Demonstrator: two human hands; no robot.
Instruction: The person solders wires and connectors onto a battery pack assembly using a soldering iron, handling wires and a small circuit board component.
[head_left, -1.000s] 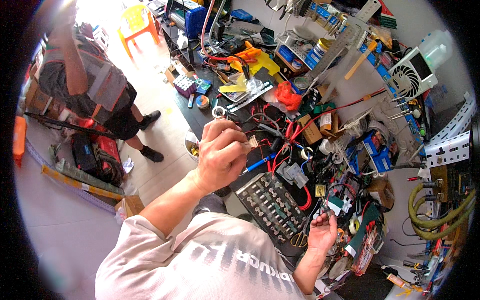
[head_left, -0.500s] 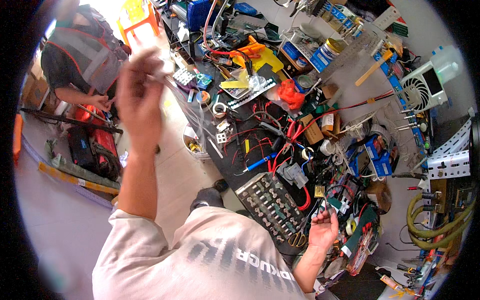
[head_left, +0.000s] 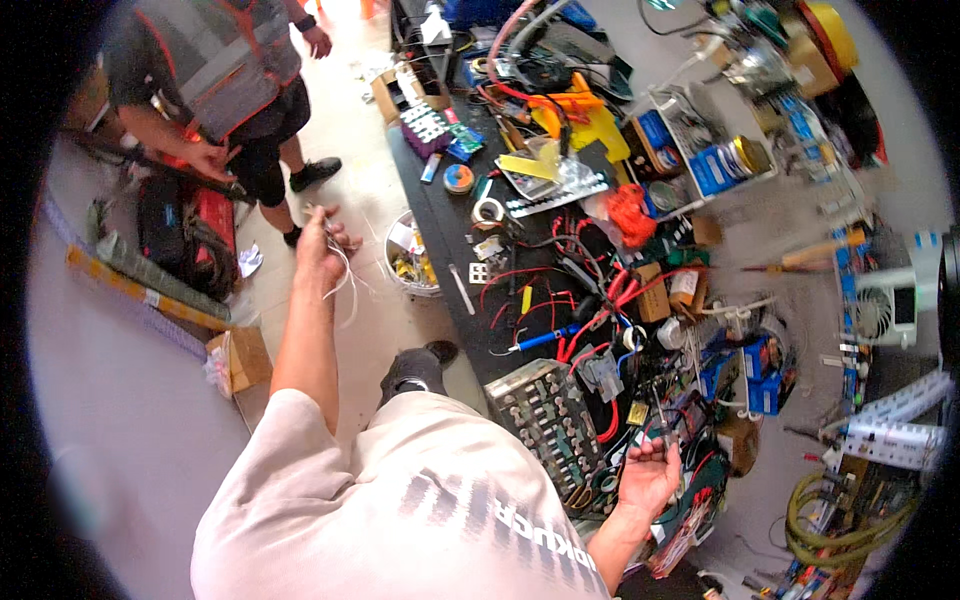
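Observation:
My left hand (head_left: 325, 245) is raised over the floor on the left, its fingers closed around thin white strands (head_left: 347, 285) that look like cable ties and loop down past the wrist. Low on the right, at the bench, my right hand (head_left: 648, 478) is palm up with curled fingers. A slender grey tool (head_left: 663, 412) sticks out from them; its exact kind is too small to tell. Beside that hand, a pair of scissors (head_left: 578, 497) lies by a block of cells with metal connector strips (head_left: 545, 420).
A white bucket (head_left: 416, 291) with scraps stands beside the dark bench (head_left: 455, 240). Red wires, a blue pen-like tool (head_left: 545, 338), tape rolls and boxes crowd the bench. Another person (head_left: 225, 75) in a reflective vest stands at far left. A cardboard box (head_left: 243, 358) is on the floor.
My left hand has come down and slightly right, still with the white strands. The view has shifted, showing more of the other person. My right hand stays near the bench edge with the slender tool.

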